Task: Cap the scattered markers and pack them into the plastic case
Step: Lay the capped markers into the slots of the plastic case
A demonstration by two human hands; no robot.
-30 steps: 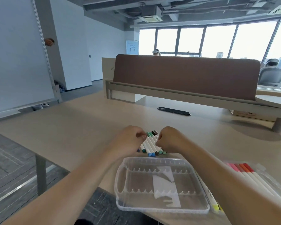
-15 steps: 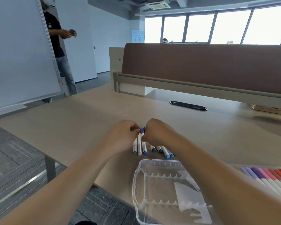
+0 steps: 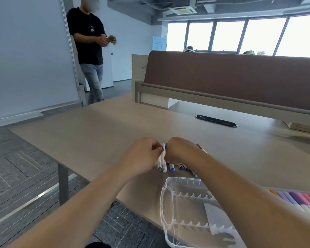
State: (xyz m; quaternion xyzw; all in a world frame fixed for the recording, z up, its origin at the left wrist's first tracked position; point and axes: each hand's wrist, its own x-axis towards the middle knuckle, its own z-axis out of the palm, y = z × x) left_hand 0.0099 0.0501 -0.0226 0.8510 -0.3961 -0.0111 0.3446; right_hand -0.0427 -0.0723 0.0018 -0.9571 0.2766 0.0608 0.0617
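The markers (image 3: 164, 165) lie on the bench (image 3: 106, 133) at frame centre. The plastic case (image 3: 186, 183) sits just below them, lower right.

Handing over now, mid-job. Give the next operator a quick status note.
Left hand and right hand both pinch a blue marker, seemingly capping it. Loose markers lie in a row on the desk beneath the hands. Clear case sits open at the near edge; its visible slots hold no markers. More markers lie in a row at far right. To do: finish capping, pack everything.
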